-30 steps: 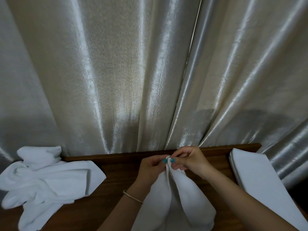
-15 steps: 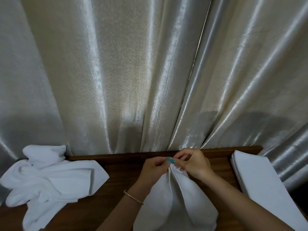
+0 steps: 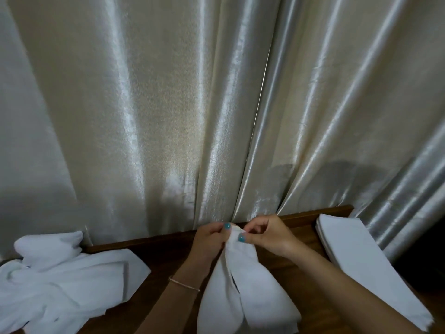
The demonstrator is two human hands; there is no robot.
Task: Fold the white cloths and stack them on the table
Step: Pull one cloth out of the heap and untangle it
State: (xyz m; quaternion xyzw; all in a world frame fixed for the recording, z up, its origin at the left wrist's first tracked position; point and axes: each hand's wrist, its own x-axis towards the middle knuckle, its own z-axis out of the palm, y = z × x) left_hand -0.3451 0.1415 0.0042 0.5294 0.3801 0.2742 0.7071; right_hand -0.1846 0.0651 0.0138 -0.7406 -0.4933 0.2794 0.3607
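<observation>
A white cloth [image 3: 243, 292] hangs in two folds down over the dark wooden table [image 3: 168, 249] at the centre. My left hand [image 3: 209, 239] and my right hand [image 3: 267, 235] pinch its top corners together, thumbs nearly touching, just above the table's far edge. A loose heap of unfolded white cloths [image 3: 62, 283] lies at the left. A neat stack of folded white cloths [image 3: 361, 259] lies at the right.
Shiny cream curtains [image 3: 216, 104] hang right behind the table's far edge and fill the upper view. Bare wood shows between the heap and my left arm. A thin bracelet [image 3: 184, 284] sits on my left wrist.
Both hands have kept their pinch on the cloth's top and risen slightly toward the table's far edge. The view has tilted a little. The heap and the stack have stayed put.
</observation>
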